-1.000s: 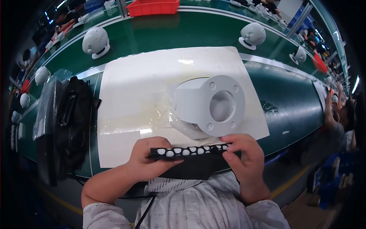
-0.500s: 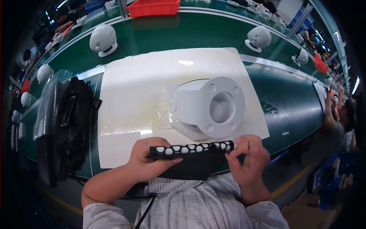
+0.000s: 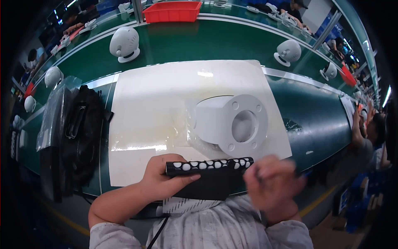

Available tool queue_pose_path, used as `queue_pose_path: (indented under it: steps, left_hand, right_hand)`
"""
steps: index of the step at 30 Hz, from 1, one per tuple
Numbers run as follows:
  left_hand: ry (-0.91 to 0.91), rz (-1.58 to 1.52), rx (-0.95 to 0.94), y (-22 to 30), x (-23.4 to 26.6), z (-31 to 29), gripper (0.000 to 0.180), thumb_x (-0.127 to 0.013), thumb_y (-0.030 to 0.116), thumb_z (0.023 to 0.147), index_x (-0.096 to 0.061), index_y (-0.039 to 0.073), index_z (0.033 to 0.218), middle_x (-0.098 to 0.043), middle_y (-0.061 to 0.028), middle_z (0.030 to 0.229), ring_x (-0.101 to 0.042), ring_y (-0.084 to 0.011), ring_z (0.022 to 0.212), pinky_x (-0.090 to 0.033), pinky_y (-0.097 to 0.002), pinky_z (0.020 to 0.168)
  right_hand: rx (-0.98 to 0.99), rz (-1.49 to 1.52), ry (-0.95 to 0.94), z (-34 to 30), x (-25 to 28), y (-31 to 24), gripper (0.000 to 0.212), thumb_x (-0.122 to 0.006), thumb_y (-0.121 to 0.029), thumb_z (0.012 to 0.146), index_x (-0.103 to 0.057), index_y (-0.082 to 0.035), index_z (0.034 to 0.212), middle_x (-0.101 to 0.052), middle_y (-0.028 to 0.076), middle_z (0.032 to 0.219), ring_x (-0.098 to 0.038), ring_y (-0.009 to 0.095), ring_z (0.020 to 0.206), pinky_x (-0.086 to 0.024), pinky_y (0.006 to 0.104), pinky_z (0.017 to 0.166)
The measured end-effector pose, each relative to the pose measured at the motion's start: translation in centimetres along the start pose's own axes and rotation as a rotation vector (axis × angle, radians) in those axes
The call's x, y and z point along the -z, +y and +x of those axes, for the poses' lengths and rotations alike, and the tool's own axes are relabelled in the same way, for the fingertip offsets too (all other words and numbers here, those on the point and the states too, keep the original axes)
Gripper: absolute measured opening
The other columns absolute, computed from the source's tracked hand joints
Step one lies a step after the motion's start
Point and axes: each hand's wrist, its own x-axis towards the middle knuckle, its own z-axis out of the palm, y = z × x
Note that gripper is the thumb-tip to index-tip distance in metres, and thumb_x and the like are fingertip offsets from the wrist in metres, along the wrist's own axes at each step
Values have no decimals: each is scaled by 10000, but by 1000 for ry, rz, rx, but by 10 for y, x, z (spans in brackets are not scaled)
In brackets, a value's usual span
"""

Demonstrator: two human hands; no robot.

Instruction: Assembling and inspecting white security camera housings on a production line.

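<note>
My left hand (image 3: 168,176) grips the left end of a bent black sheet (image 3: 207,182) in front of my body. Along the sheet's folded upper edge run round white spots, and a printed white face shows underneath. Beside its right end is my right hand (image 3: 273,184), smeared by motion, so its fingers and anything in them cannot be made out. Just beyond the sheet lies a white plastic housing (image 3: 209,120) on its side. Its round ring base faces me, with a central opening and several small round recesses. Clear plastic film (image 3: 192,139) lies under it.
A white board (image 3: 145,108) covers the bench. To the left lie a black bag (image 3: 83,128) and clear plastic bags (image 3: 49,120). Beyond, a green belt (image 3: 207,45) carries rounded white units (image 3: 124,43). A red bin (image 3: 172,11) stands behind; other people work around.
My right hand has come away from the sheet's right end, moving slightly right and toward me. My left hand still holds the sheet. The whole view has shifted slightly.
</note>
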Motion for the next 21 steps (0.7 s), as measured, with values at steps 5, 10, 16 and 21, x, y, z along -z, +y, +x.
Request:
queue_pose_path:
  steps: [5,10,16,21]
  left_hand:
    - [18,9,17,-2,1,-2,127,-666,-34,637,-550,-1,677,-549,-70,626,-510,-132,555,-395,-235,503]
    - [17,-56,-41,-2,-1,1,135,-665,-43,632,-539,-3,661,-542,-71,611,-500,-137,547,-386,-249,494]
    - [34,-38,-16,-5,-2,3,126,-652,-61,643,-542,-4,666,-543,-73,619,-497,-124,545,-379,-240,491]
    - [35,-48,-28,-10,-2,3,109,-664,-6,662,-556,0,680,-548,-45,610,-495,-80,553,-378,-213,489]
  right_hand:
    - [-147,204,236,60,8,49,778,-497,128,715,-76,-126,1317,-402,69,968,-450,128,783,-408,233,692]
    - [-334,353,182,61,13,52,754,-506,112,724,-88,-109,1311,-434,84,971,-472,125,779,-409,234,714]
    - [25,-247,-54,59,26,39,668,-527,94,705,-207,-56,1271,-538,146,1037,-576,204,748,-419,235,687]
    - [-18,-459,-220,59,27,15,610,-574,44,673,-306,-40,1214,-546,139,1075,-534,269,902,-392,311,795]
